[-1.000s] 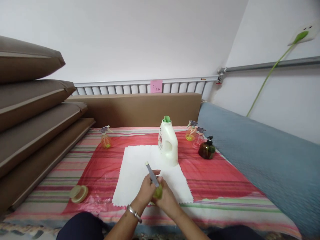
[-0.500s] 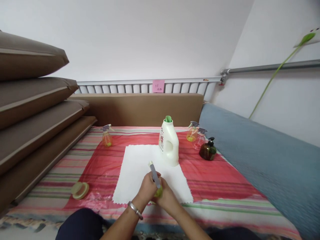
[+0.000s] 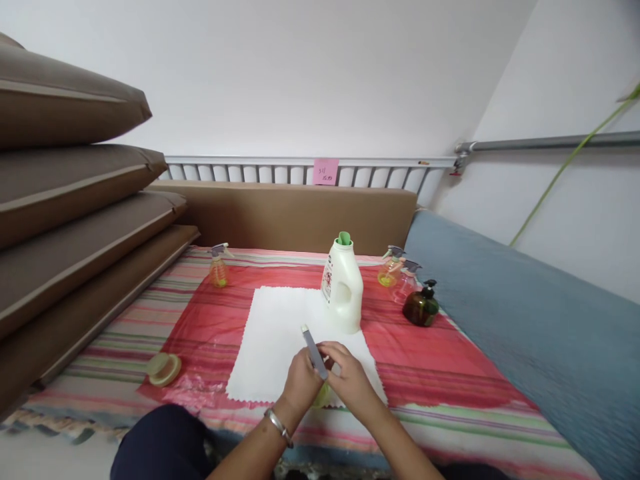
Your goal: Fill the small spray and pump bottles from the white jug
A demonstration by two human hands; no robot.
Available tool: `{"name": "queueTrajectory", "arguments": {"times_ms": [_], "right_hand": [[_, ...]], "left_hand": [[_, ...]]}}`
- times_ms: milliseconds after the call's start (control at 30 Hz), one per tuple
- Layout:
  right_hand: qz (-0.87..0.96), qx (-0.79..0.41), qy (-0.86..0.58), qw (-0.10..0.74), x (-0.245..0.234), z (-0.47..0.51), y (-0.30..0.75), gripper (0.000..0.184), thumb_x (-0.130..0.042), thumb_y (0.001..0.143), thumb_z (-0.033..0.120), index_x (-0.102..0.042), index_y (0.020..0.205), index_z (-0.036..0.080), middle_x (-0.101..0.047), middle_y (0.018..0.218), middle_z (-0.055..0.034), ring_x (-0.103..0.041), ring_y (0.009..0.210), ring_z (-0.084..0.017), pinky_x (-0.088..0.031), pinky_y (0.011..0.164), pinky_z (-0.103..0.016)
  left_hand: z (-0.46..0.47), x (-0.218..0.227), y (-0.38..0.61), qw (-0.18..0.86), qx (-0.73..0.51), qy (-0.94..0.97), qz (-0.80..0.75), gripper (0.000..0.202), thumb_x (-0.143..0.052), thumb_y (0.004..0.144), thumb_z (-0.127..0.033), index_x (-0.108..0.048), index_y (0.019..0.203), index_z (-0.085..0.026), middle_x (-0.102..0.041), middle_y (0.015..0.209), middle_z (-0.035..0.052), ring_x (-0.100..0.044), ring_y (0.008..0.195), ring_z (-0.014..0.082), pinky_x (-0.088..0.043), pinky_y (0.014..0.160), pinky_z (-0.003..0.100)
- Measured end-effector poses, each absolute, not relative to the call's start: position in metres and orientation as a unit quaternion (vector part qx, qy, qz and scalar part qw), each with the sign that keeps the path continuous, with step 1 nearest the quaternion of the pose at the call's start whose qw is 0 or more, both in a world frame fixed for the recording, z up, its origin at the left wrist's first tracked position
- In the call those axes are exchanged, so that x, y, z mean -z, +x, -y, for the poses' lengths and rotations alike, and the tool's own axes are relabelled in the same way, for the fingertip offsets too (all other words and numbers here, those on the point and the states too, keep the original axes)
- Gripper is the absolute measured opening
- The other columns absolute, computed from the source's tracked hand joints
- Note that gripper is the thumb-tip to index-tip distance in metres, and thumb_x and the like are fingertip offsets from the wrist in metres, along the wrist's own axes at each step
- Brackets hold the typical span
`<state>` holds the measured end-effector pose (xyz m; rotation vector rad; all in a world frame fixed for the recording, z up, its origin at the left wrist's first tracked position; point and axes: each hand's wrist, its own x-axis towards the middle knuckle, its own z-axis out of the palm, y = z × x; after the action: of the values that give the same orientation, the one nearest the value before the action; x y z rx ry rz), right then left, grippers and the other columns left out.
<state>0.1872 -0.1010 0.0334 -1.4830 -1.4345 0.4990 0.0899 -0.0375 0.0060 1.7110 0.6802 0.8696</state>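
Observation:
Between my two hands is a small spray bottle with a grey spray head [image 3: 315, 353] and a clear yellowish body [image 3: 323, 396], low over the front of a white cloth [image 3: 273, 340]. My left hand [image 3: 301, 377], with a silver bracelet at its wrist, is closed around the bottle near the neck. My right hand [image 3: 351, 377] is closed too, its fingers at the spray head from the other side. The fingers hide the neck and trigger. Just beyond stands a large white detergent jug [image 3: 345, 287] with a green spout and no cap on it.
At the right stand two more spray bottles [image 3: 389, 270] and a dark brown pump bottle [image 3: 421, 307]. Another spray bottle [image 3: 219, 268] is at the back left. A pale green round cap [image 3: 163, 369] lies front left on red plastic sheeting [image 3: 200, 333]. Brown cushions [image 3: 90, 180] are stacked left.
My right hand has moved up from the bottle's body to the spray head. The view has shifted slightly, while the jug and other bottles stay put.

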Motion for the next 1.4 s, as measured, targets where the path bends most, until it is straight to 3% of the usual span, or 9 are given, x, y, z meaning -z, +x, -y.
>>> {"name": "queueTrajectory", "arguments": {"times_ms": [133,300,433,667,800,1100,1267,1400], "right_hand": [[0.577,-0.198,-0.619,0.495,-0.029,0.096,0.186,0.031,-0.051,0.066,0.007,-0.067,0.088,0.022,-0.064,0.09,-0.0037,-0.06,0.084,-0.019,-0.051,0.069,-0.028],[0.568,-0.184,-0.62,0.508,-0.024,0.095,0.184,0.028,-0.053,0.068,0.01,-0.065,0.092,0.021,-0.063,0.086,-0.0027,-0.06,0.08,-0.018,-0.05,0.071,-0.03],[0.564,-0.18,-0.617,0.518,-0.021,0.097,0.182,0.023,-0.055,0.071,0.016,-0.063,0.093,0.021,-0.063,0.087,-0.0035,-0.06,0.081,-0.019,-0.05,0.073,-0.031],[0.552,-0.186,-0.619,0.527,-0.02,0.095,0.184,0.02,-0.055,0.077,0.025,-0.061,0.095,0.019,-0.064,0.088,-0.0052,-0.061,0.083,-0.02,-0.051,0.075,-0.033],[0.553,-0.192,-0.623,0.518,-0.02,0.096,0.186,0.02,-0.059,0.074,0.022,-0.062,0.093,0.019,-0.064,0.087,-0.0039,-0.061,0.082,-0.02,-0.05,0.075,-0.032],[0.548,-0.182,-0.623,0.528,-0.012,0.097,0.182,0.02,-0.058,0.073,0.016,-0.06,0.092,0.02,-0.063,0.088,-0.003,-0.06,0.084,-0.019,-0.049,0.078,-0.032],[0.542,-0.169,-0.618,0.544,-0.004,0.096,0.179,0.02,-0.057,0.073,0.015,-0.059,0.092,0.02,-0.061,0.09,-0.003,-0.059,0.086,-0.02,-0.048,0.08,-0.033],[0.537,-0.165,-0.616,0.552,-0.004,0.094,0.178,0.016,-0.06,0.074,0.022,-0.057,0.09,0.02,-0.062,0.089,-0.0039,-0.059,0.087,-0.021,-0.047,0.08,-0.034]], "left_hand": [[0.041,0.006,0.086,0.514,-0.389,0.701,-0.305,0.024,-0.059,0.071,-0.017,-0.065,0.094,-0.015,-0.068,0.093,0.0085,-0.062,0.085,0.0226,-0.049,0.08,0.033],[0.041,0.005,0.065,0.565,-0.386,0.681,-0.26,0.047,-0.065,0.069,-0.02,-0.056,0.115,-0.018,-0.062,0.115,0.0088,-0.055,0.109,0.0252,-0.039,0.099,0.039],[0.036,-0.017,0.048,0.625,-0.361,0.648,-0.244,0.041,-0.058,0.077,-0.025,-0.057,0.118,-0.021,-0.059,0.124,0.0069,-0.049,0.118,0.025,-0.032,0.104,0.04],[0.022,-0.043,0.056,0.707,-0.311,0.611,-0.175,0.035,-0.064,0.073,-0.028,-0.067,0.106,-0.016,-0.071,0.1,0.0077,-0.061,0.099,0.0255,-0.042,0.094,0.039],[0.022,-0.046,0.059,0.726,-0.306,0.589,-0.177,0.031,-0.065,0.072,-0.03,-0.07,0.098,-0.013,-0.073,0.089,0.0074,-0.064,0.089,0.0243,-0.043,0.09,0.038],[0.025,-0.045,0.058,0.669,-0.315,0.626,-0.247,0.025,-0.063,0.071,-0.029,-0.069,0.088,-0.012,-0.072,0.087,0.0087,-0.064,0.085,0.024,-0.046,0.084,0.038],[0.027,-0.046,0.051,0.553,-0.369,0.69,-0.285,0.032,-0.059,0.074,-0.023,-0.058,0.105,-0.017,-0.066,0.103,0.009,-0.061,0.095,0.0216,-0.046,0.087,0.036],[0.037,-0.067,0.052,0.434,-0.333,0.761,-0.349,0.045,-0.064,0.069,-0.023,-0.055,0.113,-0.022,-0.067,0.098,0.0059,-0.061,0.093,0.0219,-0.046,0.084,0.034]]}}
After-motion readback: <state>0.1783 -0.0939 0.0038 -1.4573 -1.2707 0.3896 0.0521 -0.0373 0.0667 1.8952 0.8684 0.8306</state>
